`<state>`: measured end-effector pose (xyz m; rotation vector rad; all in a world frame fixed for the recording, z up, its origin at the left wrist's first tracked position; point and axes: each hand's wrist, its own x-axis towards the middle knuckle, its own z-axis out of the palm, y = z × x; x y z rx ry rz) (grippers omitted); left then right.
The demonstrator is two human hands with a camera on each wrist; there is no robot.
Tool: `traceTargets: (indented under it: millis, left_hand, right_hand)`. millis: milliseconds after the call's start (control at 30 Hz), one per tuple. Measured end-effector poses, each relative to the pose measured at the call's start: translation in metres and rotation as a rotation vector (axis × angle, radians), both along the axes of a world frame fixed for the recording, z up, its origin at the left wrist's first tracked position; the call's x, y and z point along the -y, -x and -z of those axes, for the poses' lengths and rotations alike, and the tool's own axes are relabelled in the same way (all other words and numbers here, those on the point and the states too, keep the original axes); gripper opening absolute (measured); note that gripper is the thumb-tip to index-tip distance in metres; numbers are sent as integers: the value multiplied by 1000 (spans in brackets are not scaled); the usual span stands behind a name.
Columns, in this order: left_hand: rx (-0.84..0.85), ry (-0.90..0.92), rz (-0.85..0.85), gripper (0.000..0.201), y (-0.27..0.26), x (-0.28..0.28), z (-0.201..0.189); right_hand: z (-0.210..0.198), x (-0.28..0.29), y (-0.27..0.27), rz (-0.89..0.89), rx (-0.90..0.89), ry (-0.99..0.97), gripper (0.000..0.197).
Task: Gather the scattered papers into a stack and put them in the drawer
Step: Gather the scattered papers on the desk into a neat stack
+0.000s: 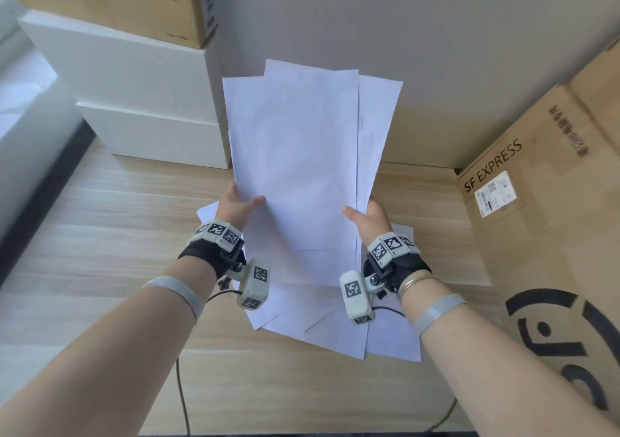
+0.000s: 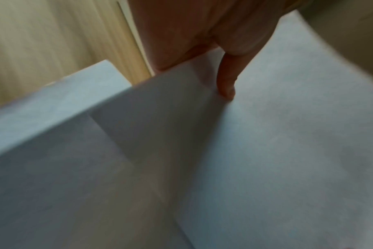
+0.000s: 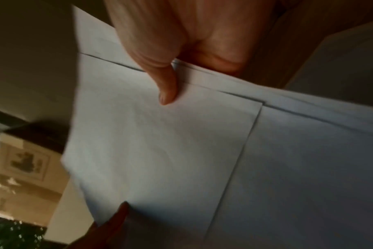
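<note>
White papers, loosely fanned and uneven at the edges, stand upright above the wooden floor, held between both hands. The left hand pinches the sheaf's left edge, thumb on the front sheet; the right hand pinches the right edge the same way. More sheets lie overlapping on the floor beneath the wrists. White boxes stand to the left, a cardboard box to the right.
</note>
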<state>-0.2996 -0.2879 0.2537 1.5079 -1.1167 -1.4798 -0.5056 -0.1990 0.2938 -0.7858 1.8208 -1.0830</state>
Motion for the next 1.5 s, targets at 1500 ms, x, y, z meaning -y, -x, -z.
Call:
traceTargets:
  millis: [1500]
  left_hand:
    - [91,-56,246,31,6,3,24]
  right_hand:
    - [49,22,11,4,47,-117,34]
